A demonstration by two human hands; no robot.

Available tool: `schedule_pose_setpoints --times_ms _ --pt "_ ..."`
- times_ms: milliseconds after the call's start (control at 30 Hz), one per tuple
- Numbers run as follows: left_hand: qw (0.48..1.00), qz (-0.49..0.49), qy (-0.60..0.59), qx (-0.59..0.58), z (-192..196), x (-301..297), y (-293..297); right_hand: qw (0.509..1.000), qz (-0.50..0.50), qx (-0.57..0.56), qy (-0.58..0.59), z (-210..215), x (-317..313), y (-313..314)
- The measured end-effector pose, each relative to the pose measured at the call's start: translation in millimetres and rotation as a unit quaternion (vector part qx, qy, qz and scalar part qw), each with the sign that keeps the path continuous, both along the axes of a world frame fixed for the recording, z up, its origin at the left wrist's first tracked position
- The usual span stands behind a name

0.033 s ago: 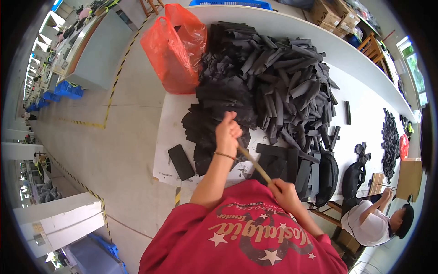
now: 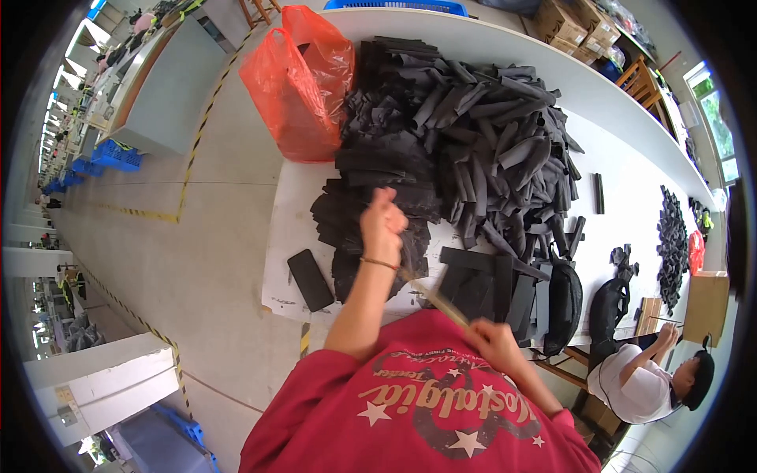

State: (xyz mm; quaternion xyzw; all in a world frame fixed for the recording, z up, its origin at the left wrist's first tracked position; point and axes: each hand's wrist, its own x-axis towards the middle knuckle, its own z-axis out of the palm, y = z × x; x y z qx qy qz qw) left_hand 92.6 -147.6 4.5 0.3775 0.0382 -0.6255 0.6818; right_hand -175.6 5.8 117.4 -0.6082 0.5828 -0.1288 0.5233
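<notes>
Head view: right of the phone (image 2: 311, 281), a blurred tan strip (image 2: 448, 307) juts from the right hand (image 2: 494, 341), fingers (image 2: 480, 325) clasping it, toward the clenched left hand (image 2: 383, 227), contents unclear.

The right hand (image 2: 495, 340) has its fingers wrapped around the near end of a long, thin tan strip (image 2: 448, 306), which slants up and left from them, its far end blurred near the left wrist. The left hand (image 2: 382, 229) is curled above layered thin black sheets (image 2: 386, 169); whether its fingers grip anything is unclear. Left of and nearer than those fingers, a flat black rectangular object with rounded corners (image 2: 311, 280) lies on a white flat-topped table (image 2: 290, 201). Beyond them to the left stands a translucent red plastic bag (image 2: 292, 102); beyond to the right spreads a heap of curled black strips (image 2: 505, 150). Flat black rectangular panels (image 2: 465, 280) lie just beyond the right fingers.
</notes>
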Motion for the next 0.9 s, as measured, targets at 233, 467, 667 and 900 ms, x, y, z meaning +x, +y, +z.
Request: schedule_pose_setpoints --times_ms 233,467,667,900 --pt "0.989 -0.035 0.145 -0.004 10 -43 4 0.978 -0.133 -0.156 -0.029 6 30 -34" --pt "0.995 -0.014 -0.085 0.059 7 -49 15 0.915 -0.219 -0.004 -0.339 -10 68 -99" --pt "0.851 -0.397 -0.283 -0.192 52 -51 44 0.910 -0.255 -0.030 -0.326 -16 72 -122" --pt "0.894 -0.402 -0.181 -0.075 55 -89 74 0.840 -0.415 -0.099 -0.336 -12 66 -153"
